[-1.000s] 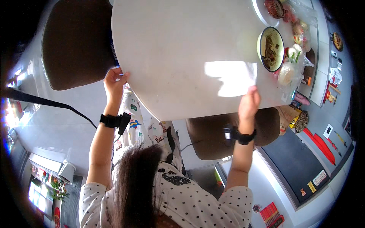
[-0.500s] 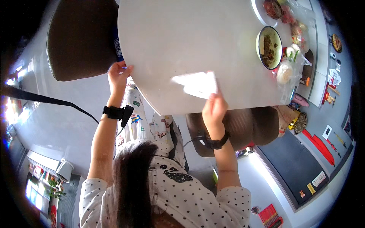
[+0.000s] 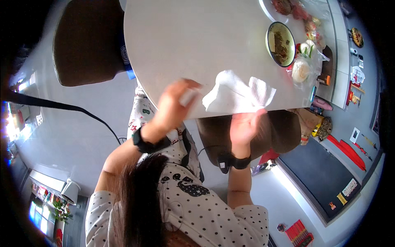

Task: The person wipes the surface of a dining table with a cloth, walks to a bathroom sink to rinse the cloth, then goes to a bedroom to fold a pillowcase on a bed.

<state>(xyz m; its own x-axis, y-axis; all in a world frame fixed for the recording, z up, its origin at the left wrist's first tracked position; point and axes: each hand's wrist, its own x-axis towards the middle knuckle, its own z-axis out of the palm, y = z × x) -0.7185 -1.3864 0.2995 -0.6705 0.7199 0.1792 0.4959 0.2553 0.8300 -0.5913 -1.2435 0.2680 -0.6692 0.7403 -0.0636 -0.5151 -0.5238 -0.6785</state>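
A crumpled white paper tissue (image 3: pixel 236 92) spreads over the near edge of the pale table (image 3: pixel 193 33). Under its lower edge is my right hand (image 3: pixel 245 129), palm turned up; the tissue covers the fingers and the thumb lies against its border. To the left, over the table's corner, my left hand (image 3: pixel 170 105) is blurred by motion. Its fingers curl around a small white patch that I cannot make out, apart from the tissue. Both wrists wear black bands.
At the table's right stands a bowl (image 3: pixel 280 44) with dark food remains, beside plastic bags (image 3: pixel 302 70) of food. A brown chair (image 3: pixel 88 41) is at the left; another brown seat (image 3: pixel 284 129) sits below the near edge. A dark cable (image 3: pixel 61 110) crosses at left.
My left hand has left the table's rim and come right, near the tissue. My right hand has turned palm up and moved slightly down, and the tissue has spread wider. The view has shifted slightly.
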